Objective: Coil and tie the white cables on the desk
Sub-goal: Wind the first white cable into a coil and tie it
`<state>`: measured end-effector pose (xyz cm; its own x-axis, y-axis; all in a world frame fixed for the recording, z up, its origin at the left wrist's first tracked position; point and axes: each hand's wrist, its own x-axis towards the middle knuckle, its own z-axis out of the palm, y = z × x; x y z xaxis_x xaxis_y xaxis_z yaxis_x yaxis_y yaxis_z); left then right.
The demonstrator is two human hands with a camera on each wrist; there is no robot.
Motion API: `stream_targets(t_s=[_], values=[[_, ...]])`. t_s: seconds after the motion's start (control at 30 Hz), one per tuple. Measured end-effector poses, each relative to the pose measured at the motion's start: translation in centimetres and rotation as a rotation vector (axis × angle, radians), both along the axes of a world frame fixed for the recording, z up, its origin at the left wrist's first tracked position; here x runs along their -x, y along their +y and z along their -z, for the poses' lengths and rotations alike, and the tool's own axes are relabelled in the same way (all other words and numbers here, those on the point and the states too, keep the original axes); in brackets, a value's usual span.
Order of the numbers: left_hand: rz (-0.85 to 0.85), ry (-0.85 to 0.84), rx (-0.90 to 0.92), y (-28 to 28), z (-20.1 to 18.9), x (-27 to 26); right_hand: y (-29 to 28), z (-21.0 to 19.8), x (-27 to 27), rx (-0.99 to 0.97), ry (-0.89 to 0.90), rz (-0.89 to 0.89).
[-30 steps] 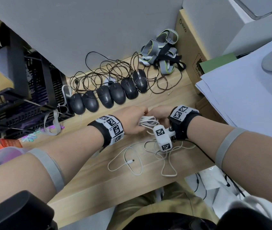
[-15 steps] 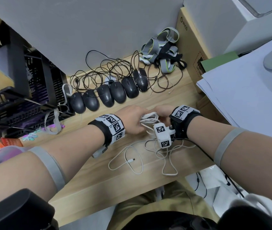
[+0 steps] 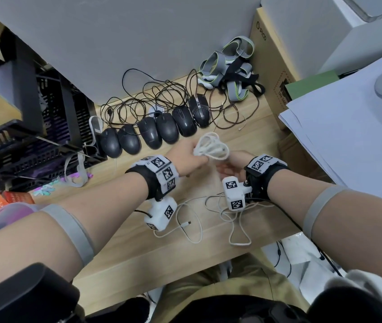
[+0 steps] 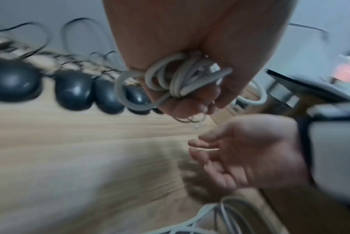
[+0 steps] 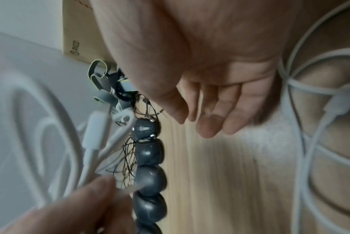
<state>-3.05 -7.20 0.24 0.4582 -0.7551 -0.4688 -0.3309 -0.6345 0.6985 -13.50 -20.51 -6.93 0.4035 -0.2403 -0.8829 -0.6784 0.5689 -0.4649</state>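
The left hand pinches a small coiled white cable, lifted just above the desk in front of the row of black mice. Fingers curl tight round the bundle's waist; loops fan out above. The right hand is beside it, palm up, fingers relaxed and spread, holding nothing. More loose white cables lie uncoiled near the desk's front edge, under both wrists.

The step looks like finishing or securing the coil. Whether a tie is already on cannot be told — the left wrist view is blurred. To do it well the person should keep the pinch at the waist so loops don't spring apart, wrap the free end or tie snug round the middle, then set it clear of the loose cables — tangling is the risk.
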Motion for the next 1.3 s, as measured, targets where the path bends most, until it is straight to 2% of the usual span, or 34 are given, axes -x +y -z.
stream_targets(t_s=[0.03,0.1,0.17,0.23,0.4,0.5,0.57,0.73,0.97,1.07,1.17,1.3], values=[[-0.112,0.087,-0.014,0.1,0.1,-0.4,0.2,0.1,0.0,0.038,-0.032,0.012],[-0.311,0.256,-0.006,0.4,0.5,-1.2,1.0,-0.2,0.0,0.243,-0.135,-0.072],[-0.418,0.366,0.001,0.6,1.3,-1.9,1.8,-0.6,-0.2,0.323,-0.255,-0.163],[-0.462,0.452,-0.010,0.8,1.9,-2.2,2.7,-1.5,-0.6,0.276,-0.329,-0.207],[-0.561,0.661,0.010,0.6,2.3,-2.1,3.3,-1.6,-1.6,0.031,-0.498,-0.128],[-0.558,0.722,-0.039,0.8,2.3,-2.8,3.2,-1.2,-1.5,-0.018,-0.520,-0.159],[-0.537,0.754,-0.100,1.0,2.4,-3.2,3.2,-0.9,-1.2,0.024,-0.504,-0.190],[-0.499,0.729,-0.173,1.2,2.7,-3.3,3.7,0.5,-0.9,0.144,-0.475,-0.257],[-0.452,0.892,-0.190,1.1,1.7,-3.2,3.2,0.3,-0.4,0.204,-0.545,-0.327],[-0.425,0.901,-0.205,1.3,1.6,-3.1,3.1,0.4,-0.1,0.269,-0.545,-0.351],[-0.369,0.768,-0.196,1.5,1.8,-3.2,3.2,0.8,0.0,0.291,-0.519,-0.364],[-0.363,0.523,-0.199,2.2,2.2,-4.3,3.7,0.2,-0.4,0.278,-0.517,-0.267]])
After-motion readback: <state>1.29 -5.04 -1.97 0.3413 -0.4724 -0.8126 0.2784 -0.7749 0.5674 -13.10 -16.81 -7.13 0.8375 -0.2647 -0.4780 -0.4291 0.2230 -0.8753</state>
